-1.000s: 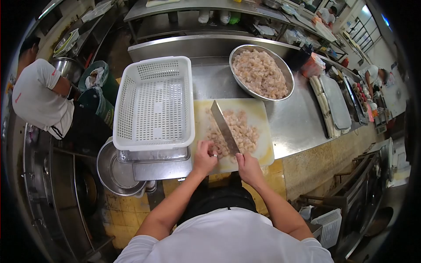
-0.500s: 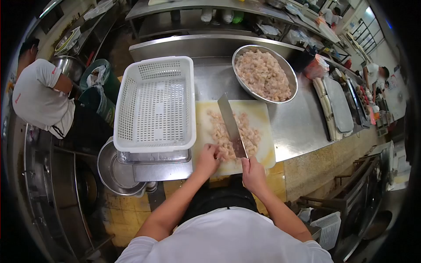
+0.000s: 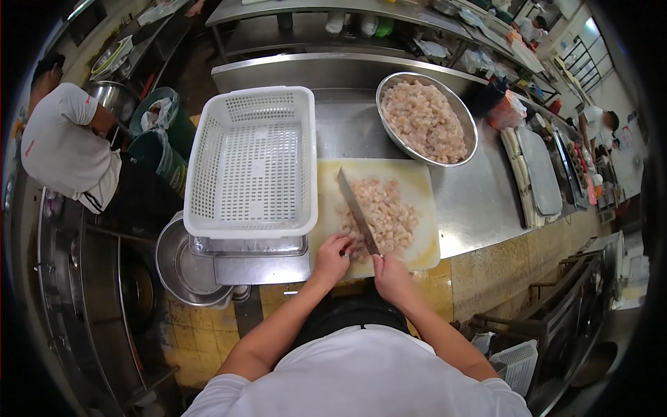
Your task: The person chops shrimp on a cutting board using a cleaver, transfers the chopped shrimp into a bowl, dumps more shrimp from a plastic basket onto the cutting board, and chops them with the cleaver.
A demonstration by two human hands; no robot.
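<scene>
My right hand [image 3: 393, 278] is closed around the handle of a kitchen knife [image 3: 358, 214] with a long, broad blade. The blade slants away from me along the left side of a pile of chopped, pale pink pieces [image 3: 389, 212] that look like shrimp. Under the pile lies a white cutting board [image 3: 424, 254] with yellowish stains. My left hand [image 3: 331, 258] is closed, its fingers curled at the board's near left edge, just left of the blade. What those fingers hold, if anything, is hidden.
A white perforated plastic basket [image 3: 313, 167] stands left of the board. Beyond the board, a steel bowl [image 3: 474, 142] holds more pale pink pieces. A steel pot [image 3: 167, 267] sits lower left. One person [image 3: 69, 146] works at left, another [image 3: 596, 125] at far right.
The knife has moved left across the board, from the middle of the pile to its left side. My left hand stays beside the blade. The view has shifted slightly.
</scene>
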